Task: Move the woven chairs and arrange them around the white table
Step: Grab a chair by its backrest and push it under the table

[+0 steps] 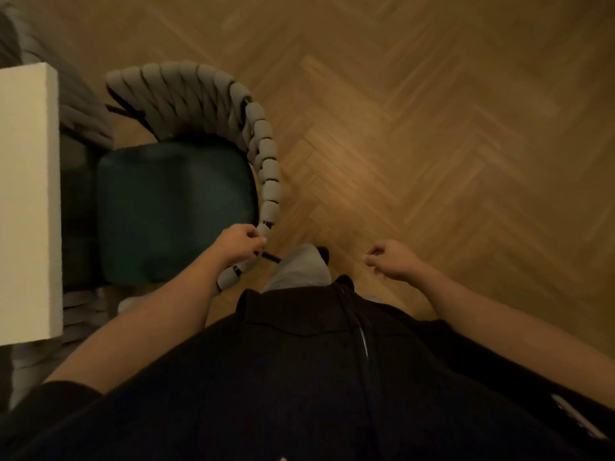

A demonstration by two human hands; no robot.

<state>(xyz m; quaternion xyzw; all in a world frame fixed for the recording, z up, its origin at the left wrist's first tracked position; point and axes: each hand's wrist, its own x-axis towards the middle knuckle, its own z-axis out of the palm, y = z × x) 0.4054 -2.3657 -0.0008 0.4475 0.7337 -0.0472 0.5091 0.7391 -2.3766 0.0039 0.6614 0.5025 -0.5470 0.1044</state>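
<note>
The left hand (240, 241) curls its fingers (258, 237) around the woven chair (266, 168) backrest for steering. The chair's seat faces the white worktop (28, 201) at left. The right hand (391, 259) hangs loosely curled, empty.

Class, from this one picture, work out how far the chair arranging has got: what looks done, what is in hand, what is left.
Done: one woven chair stands facing the white table, seat near its edge. In hand: the left hand grips that chair's back rim; the right hand hangs free, loosely curled. Left: whether it needs pushing in further, and how many chairs remain, the picture cannot show.
</note>
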